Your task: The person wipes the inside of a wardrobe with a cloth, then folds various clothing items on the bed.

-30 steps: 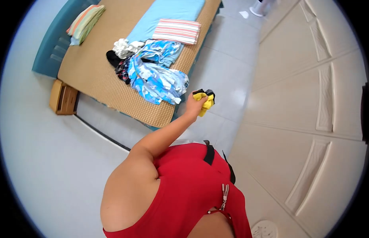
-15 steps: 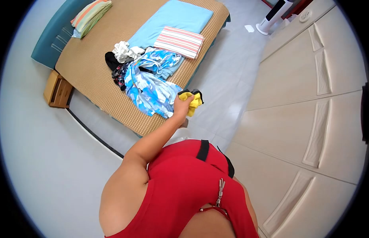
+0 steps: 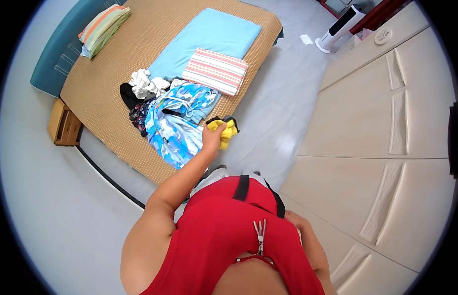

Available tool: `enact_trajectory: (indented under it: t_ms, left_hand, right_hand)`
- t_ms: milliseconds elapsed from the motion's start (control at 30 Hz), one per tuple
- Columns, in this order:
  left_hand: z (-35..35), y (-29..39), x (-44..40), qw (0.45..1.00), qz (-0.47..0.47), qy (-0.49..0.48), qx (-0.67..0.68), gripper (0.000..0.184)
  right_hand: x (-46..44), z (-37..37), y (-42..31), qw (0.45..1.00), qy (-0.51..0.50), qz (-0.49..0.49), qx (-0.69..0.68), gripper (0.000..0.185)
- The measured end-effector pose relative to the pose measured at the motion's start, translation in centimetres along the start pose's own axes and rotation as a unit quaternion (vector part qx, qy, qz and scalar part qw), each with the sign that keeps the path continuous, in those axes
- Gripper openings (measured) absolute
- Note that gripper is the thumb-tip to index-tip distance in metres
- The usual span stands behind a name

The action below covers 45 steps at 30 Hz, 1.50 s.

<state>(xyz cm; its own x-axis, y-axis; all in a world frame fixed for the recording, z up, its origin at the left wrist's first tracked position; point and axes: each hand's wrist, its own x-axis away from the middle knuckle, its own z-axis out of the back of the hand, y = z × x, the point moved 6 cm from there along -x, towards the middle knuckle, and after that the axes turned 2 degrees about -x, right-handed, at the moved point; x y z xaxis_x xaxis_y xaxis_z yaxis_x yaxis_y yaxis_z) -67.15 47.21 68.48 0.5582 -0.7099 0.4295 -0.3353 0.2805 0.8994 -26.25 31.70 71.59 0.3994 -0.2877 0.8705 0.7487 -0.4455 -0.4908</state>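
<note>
My left hand (image 3: 213,136) is closed around a bunched yellow cloth (image 3: 227,131) with a dark grey edge. It is held out beside the corner of the bed, close to a blue-and-white patterned garment (image 3: 174,138) with a drawstring. My right hand (image 3: 294,219) is low at my right hip, close to the wardrobe side. Its fingers are hidden behind my body, so what they do does not show. A crumpled white cloth (image 3: 146,84), a black garment (image 3: 127,95) and a dark floral piece (image 3: 139,117) lie heaped beside the patterned garment.
The bed (image 3: 140,39) carries a folded light-blue bedding piece (image 3: 209,37), a striped folded cloth (image 3: 215,70) and a pillow (image 3: 103,28). Pale wardrobe doors (image 3: 347,128) line the right. A white tower appliance (image 3: 339,29) stands far back; a nightstand (image 3: 65,125) is left.
My view has shifted, so bed and clothes sit slightly lower and further left. My right hand has come into sight at my hip. The yellow cloth stays in my left hand.
</note>
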Motion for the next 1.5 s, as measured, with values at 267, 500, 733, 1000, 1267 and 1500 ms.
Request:
enact_trajectory:
  t_ms: [267,500,733,1000,1267,1500]
  left_hand:
    - [-1.5,-0.9,-2.8,0.996,-0.009,0.079,0.038,0.026]
    - [-3.9,-0.4,-1.7,0.981,-0.004,0.18,0.067,0.036]
    - [-6.3,-0.7,0.7,0.963,0.0,0.239,0.124,0.032]
    - [-5.2,-0.3,1.1,0.95,-0.008,0.284,0.127,0.026]
    - [-2.8,1.1,-5.4,0.96,-0.011,0.254,0.12,0.024]
    - [-2.8,4.3,-10.4,0.977,0.008,0.177,0.121,0.031]
  right_hand:
    - [-1.5,10.6,-7.1,0.995,-0.062,-0.062,0.045,0.051]
    - [-8.6,18.6,-4.6,0.995,-0.07,0.025,0.071,0.042]
    - [-9.7,25.5,-4.4,0.988,-0.125,-0.09,-0.01,0.031]
    - [-14.7,27.1,-7.4,0.953,0.072,0.019,0.294,0.042]
    - [-8.4,26.7,-17.0,0.978,-0.169,-0.018,-0.124,0.044]
    - [-14.4,25.5,-17.9,0.963,-0.064,0.11,0.239,0.04]
